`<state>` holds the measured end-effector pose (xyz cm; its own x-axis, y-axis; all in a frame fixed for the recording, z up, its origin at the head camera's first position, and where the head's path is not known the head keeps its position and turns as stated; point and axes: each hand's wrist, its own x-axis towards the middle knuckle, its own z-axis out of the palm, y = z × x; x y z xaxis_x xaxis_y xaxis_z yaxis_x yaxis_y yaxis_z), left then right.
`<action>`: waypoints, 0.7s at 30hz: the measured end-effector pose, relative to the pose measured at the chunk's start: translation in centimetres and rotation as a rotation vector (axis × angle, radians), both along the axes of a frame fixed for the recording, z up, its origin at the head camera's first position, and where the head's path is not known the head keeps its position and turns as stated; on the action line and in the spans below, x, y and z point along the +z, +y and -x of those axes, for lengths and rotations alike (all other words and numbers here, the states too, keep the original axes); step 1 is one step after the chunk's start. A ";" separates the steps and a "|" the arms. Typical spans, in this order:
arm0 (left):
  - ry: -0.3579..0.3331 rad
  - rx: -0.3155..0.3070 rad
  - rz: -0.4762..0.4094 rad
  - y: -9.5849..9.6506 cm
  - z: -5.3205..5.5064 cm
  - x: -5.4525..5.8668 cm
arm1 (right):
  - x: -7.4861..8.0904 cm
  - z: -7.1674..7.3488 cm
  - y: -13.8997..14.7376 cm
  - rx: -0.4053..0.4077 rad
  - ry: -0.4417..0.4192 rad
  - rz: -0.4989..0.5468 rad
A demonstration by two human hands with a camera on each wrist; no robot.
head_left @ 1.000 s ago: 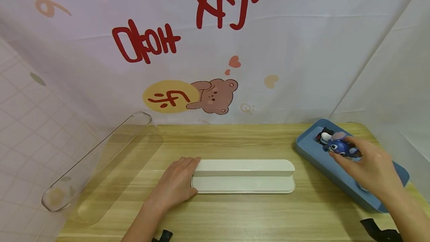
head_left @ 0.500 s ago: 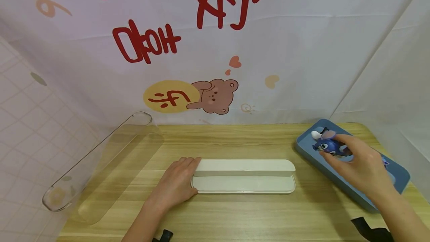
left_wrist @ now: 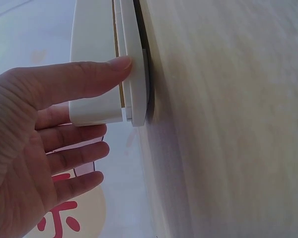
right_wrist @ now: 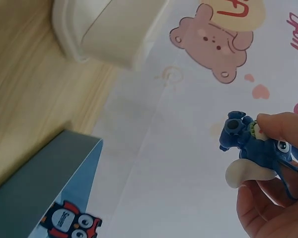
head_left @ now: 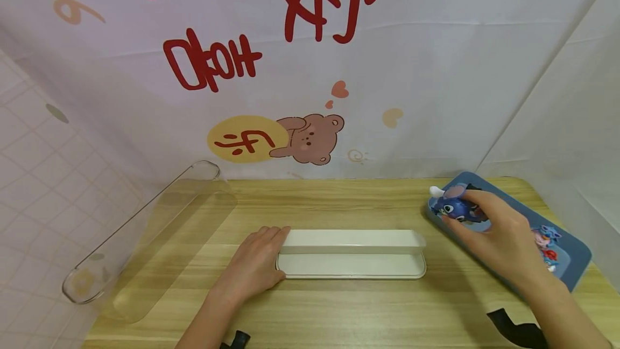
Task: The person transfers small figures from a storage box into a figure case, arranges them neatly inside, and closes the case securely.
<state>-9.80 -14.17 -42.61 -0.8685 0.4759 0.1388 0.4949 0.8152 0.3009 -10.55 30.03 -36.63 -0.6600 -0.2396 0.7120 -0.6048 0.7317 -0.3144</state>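
Note:
My left hand (head_left: 256,260) holds the left end of a cream-white stepped display stand (head_left: 353,265). In the left wrist view the thumb (left_wrist: 84,82) presses along its base edge, while the index finger passes behind the raised step. Over the far left end of a blue tray (head_left: 528,214), my right hand (head_left: 506,236) pinches a blue big-eared cartoon figurine (head_left: 455,208) between thumb and fingers. The right wrist view shows this figurine (right_wrist: 260,151) lying sideways, with a rounded white part and a dark blue strand; the fingers hide some of it.
A long clear plastic cover (head_left: 140,268) stands at the left of the wooden table (head_left: 349,316). Colourful small figures (head_left: 546,246) lie in the tray's right part, and a flat owl piece (right_wrist: 69,220) shows in the right wrist view. A printed cloth (head_left: 426,69) hangs behind.
My right hand has carried the figurine leftward across the tray, uncovering the colourful figures at its right. My left hand has stayed on the stand.

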 end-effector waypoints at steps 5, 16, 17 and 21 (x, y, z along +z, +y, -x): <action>0.002 -0.005 0.002 0.0 0.0 0.0 | 0.3 0.0 -1.2 0.018 -0.012 0.000; 0.024 -0.013 0.019 0.0 -0.1 0.1 | 0.6 0.0 -3.9 0.024 -0.028 -0.010; 0.025 -0.013 0.019 0.0 -0.1 0.1 | 0.7 0.0 -4.2 0.026 -0.036 -0.012; 0.028 -0.010 0.017 0.1 -0.1 0.1 | 0.6 -0.1 -5.1 0.052 -0.043 -0.010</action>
